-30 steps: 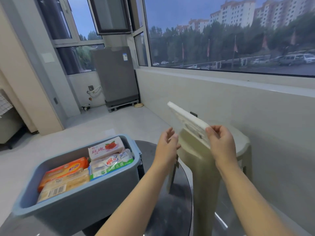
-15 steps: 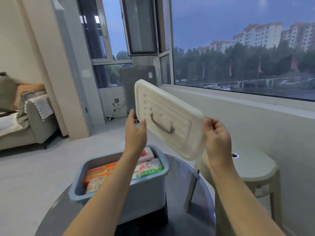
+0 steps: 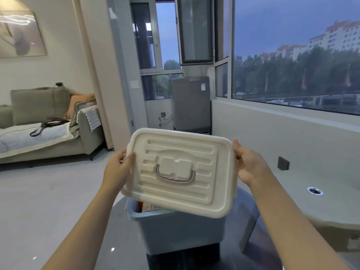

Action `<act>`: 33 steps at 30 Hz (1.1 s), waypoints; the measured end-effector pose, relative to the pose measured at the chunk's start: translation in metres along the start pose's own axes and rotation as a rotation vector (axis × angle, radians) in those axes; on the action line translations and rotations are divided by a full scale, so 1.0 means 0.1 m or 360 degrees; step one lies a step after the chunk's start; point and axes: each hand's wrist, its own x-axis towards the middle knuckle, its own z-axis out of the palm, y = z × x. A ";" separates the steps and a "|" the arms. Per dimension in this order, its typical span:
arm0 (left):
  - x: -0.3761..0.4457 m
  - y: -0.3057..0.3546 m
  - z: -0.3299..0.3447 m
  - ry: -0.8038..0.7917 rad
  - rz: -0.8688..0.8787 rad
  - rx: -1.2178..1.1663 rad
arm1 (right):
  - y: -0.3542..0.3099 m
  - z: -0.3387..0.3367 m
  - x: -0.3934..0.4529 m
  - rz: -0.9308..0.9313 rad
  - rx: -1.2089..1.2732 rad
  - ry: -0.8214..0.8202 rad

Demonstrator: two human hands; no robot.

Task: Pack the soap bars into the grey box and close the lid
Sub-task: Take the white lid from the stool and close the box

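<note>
A white ribbed lid [image 3: 181, 172] with a metal handle hangs tilted just above the grey box [image 3: 179, 228], covering most of its opening. My left hand [image 3: 118, 168] grips the lid's left edge and my right hand [image 3: 249, 164] grips its right edge. Only a sliver of the soap bars [image 3: 150, 207] shows under the lid's near left corner. The box stands on a dark block on the round glass table [image 3: 116, 240].
A pale plastic stool [image 3: 321, 203] stands at the right beside the table. A grey sofa [image 3: 44, 129] is at the far left. A grey appliance [image 3: 191, 102] sits in the back corner under the windows. A low wall runs along the right.
The lid has come from the right, off the stool, to over the box and turned flat. My left hand has taken hold of its left edge. The view has swung left.
</note>
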 end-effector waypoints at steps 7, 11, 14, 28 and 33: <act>-0.10 -0.25 -0.02 0.0143 -0.0593 -0.0378 | 0.34 -0.12 0.27 0.0009 -0.0659 -0.0184; -0.14 -0.38 0.07 0.0128 -0.0639 -0.0222 | 0.48 -0.15 0.38 -0.0122 -0.1283 0.0109; -0.13 -0.45 0.11 0.0081 -0.0584 0.0100 | 0.58 -0.15 0.39 -0.0164 -0.1649 0.0231; -0.16 -0.57 0.19 -0.0149 -0.0755 0.0242 | 0.70 -0.33 0.40 -0.0002 -0.1935 0.0250; -0.23 -0.59 0.16 -0.0201 -0.0697 0.0200 | 0.72 -0.39 0.39 -0.0015 -0.2027 0.0258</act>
